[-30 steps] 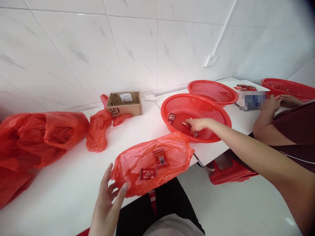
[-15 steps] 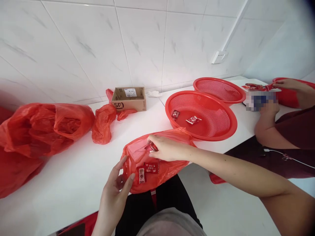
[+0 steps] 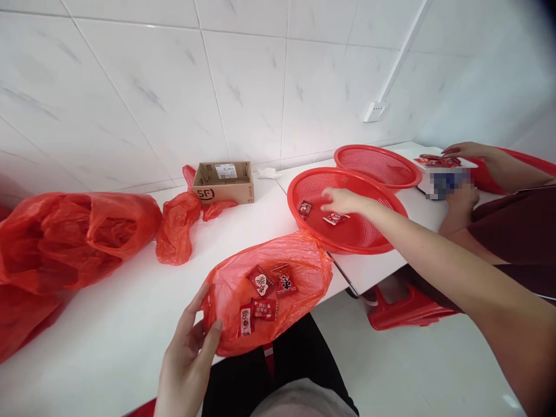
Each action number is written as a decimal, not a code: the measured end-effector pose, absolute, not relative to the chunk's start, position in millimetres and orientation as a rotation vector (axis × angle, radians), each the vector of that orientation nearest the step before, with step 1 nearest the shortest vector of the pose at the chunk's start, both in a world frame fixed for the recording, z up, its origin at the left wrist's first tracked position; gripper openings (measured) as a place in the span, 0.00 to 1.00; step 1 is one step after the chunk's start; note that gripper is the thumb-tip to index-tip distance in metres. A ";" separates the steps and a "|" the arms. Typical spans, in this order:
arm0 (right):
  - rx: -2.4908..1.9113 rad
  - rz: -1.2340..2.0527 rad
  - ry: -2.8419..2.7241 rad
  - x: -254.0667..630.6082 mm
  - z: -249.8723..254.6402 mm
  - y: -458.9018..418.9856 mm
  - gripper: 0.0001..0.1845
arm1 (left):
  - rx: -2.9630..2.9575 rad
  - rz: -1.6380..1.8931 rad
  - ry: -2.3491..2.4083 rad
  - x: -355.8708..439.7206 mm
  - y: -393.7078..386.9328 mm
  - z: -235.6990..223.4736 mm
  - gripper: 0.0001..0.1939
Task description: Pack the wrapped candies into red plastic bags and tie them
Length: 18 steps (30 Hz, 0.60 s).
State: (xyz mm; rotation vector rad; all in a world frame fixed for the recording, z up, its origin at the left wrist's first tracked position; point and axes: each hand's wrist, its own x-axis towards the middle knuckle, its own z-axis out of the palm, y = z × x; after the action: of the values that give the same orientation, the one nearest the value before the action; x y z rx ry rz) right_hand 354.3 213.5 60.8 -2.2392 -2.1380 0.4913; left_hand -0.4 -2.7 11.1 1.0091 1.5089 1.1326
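Note:
My left hand (image 3: pixel 186 344) grips the near-left edge of a red plastic bag (image 3: pixel 232 275), which lies with its mouth spread at the table's front edge. Several small red wrapped snack packets (image 3: pixel 264 310) rest on the bag's film. My right hand (image 3: pixel 345 201) reaches into a red perforated basket (image 3: pixel 369 246), fingers apart and empty, just above a red-and-white packet (image 3: pixel 333 218). A darker packet (image 3: pixel 304 209) sits by the basket's left wall.
A second red basket (image 3: pixel 377 165) stands behind the first. A cardboard box (image 3: pixel 223 188) is near the wall, beside a crumpled red bag (image 3: pixel 176 226). Large red bags (image 3: pixel 121 226) fill the left. At right, a co-worker's hand (image 3: pixel 469 150) is over red packets. A red stool (image 3: pixel 391 307) stands below.
My right hand has let go of a packet in the bag and moved right and away into the basket. More packets now show in the bag. My left hand still holds its edge.

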 end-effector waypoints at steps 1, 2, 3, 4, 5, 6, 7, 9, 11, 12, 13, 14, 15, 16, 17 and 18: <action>-2.325 0.501 -2.145 364.9 50.8 217.8 0.30 | 1.006 1.133 1.505 0.1 -2.3 10.5 0.39; -2.378 0.520 -2.149 372.9 40.9 220.1 0.33 | 1.010 1.132 1.506 0.8 -1.8 10.0 0.39; -2.419 0.534 -2.165 378.4 31.8 221.0 0.34 | 1.021 1.126 1.515 1.7 -1.2 9.7 0.39; -2.441 0.545 -2.191 381.8 24.2 221.4 0.33 | 1.034 1.119 1.529 2.7 -0.6 9.8 0.38; -2.446 0.556 -2.225 383.5 18.5 221.8 0.30 | 1.045 1.112 1.545 3.8 0.1 10.1 0.38; -2.436 0.574 -2.267 384.1 14.9 222.8 0.27 | 1.053 1.108 1.558 4.9 0.9 10.6 0.37; -2.417 0.596 -2.314 383.6 13.3 224.9 0.24 | 1.052 1.106 1.565 6.0 1.8 11.2 0.37; -2.365 0.617 -2.399 380.5 14.7 232.5 0.19 | 1.033 1.111 1.556 7.8 3.5 12.1 0.38; -2.302 0.581 -2.456 374.1 18.4 243.7 0.17 | 1.016 1.121 1.542 9.0 4.8 12.5 0.38; -2.264 0.544 -2.474 369.7 19.6 249.7 0.17 | 1.013 1.122 1.543 9.4 5.1 12.6 0.38; -2.223 0.503 -2.491 364.6 19.9 255.4 0.20 | 1.012 1.121 1.548 9.7 5.1 12.7 0.38; -2.184 0.470 -2.510 359.1 19.1 260.6 0.23 | 1.010 1.121 1.554 10.0 4.7 12.8 0.38; -2.153 0.448 -2.530 353.5 17.3 265.1 0.27 | 1.004 1.127 1.561 10.2 4.0 13.1 0.38; -2.132 0.438 -2.550 348.2 14.9 268.8 0.30 | 0.992 1.136 1.567 10.4 3.0 13.4 0.38; -2.121 0.441 -2.570 343.5 12.4 271.7 0.33 | 0.978 1.148 1.570 10.5 1.8 13.7 0.38; -2.121 0.452 -2.587 339.7 10.4 273.9 0.35 | 0.964 1.160 1.571 10.4 0.5 13.9 0.38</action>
State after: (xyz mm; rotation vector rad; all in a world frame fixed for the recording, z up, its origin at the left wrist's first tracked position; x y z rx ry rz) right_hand 339.7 273.9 10.4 -2.1206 -2.5870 0.4522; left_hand 10.4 0.5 13.9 0.9637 1.5715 1.1597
